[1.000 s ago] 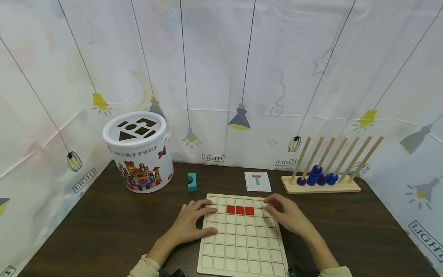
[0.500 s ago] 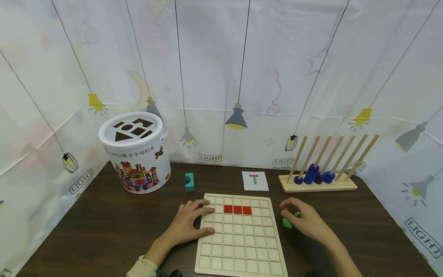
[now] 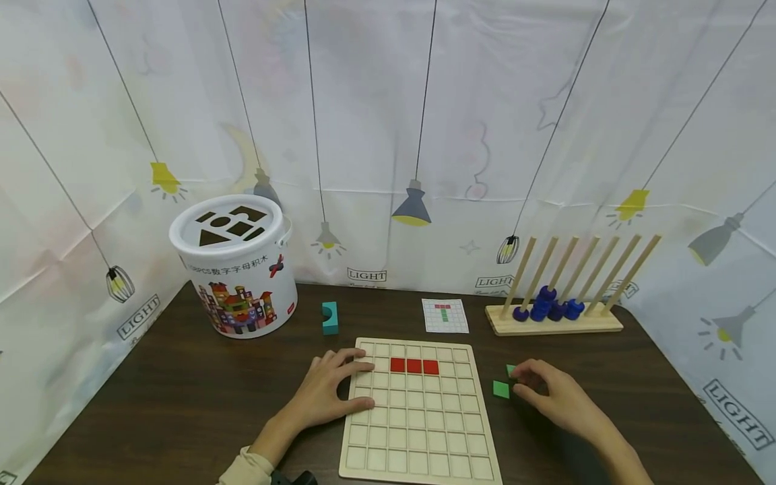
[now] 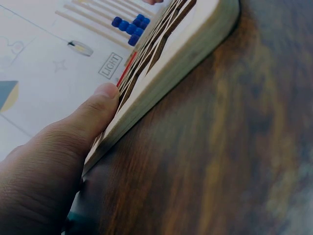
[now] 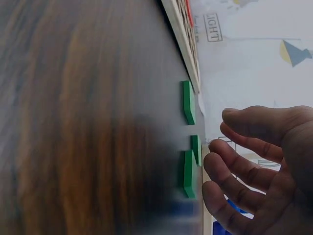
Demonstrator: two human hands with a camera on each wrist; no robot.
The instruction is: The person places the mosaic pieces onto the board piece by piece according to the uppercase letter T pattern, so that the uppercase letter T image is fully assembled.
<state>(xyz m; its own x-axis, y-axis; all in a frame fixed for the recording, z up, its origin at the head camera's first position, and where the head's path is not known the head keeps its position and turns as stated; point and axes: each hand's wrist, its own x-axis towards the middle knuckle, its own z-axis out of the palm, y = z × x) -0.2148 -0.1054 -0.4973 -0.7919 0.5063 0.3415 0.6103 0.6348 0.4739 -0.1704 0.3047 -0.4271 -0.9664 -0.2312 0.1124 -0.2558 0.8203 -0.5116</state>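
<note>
My left hand (image 3: 327, 392) rests on the left edge of a pale wooden grid board (image 3: 418, 421), fingers spread; in the left wrist view its thumb (image 4: 93, 110) lies along that edge. Three red square tiles (image 3: 414, 366) sit in a row in the board's upper cells. To the right of the board, my right hand (image 3: 556, 396) hovers above flat green square tiles (image 3: 500, 389), its fingers loosely bent. The right wrist view shows three green tiles (image 5: 188, 174) on the table, apart from the thumb and fingertips. In the head view the hand hides part of them.
Behind the board lies a card (image 3: 445, 316) with a red and green T on a grid. A peg rack (image 3: 554, 326) with dark blue beads stands at back right. A teal arch block (image 3: 330, 318) and a white bucket (image 3: 242, 276) are at back left.
My right hand has moved right, off the board's upper right corner to the green tiles, which have come into sight. My left hand stays on the board; the red tiles have not moved.
</note>
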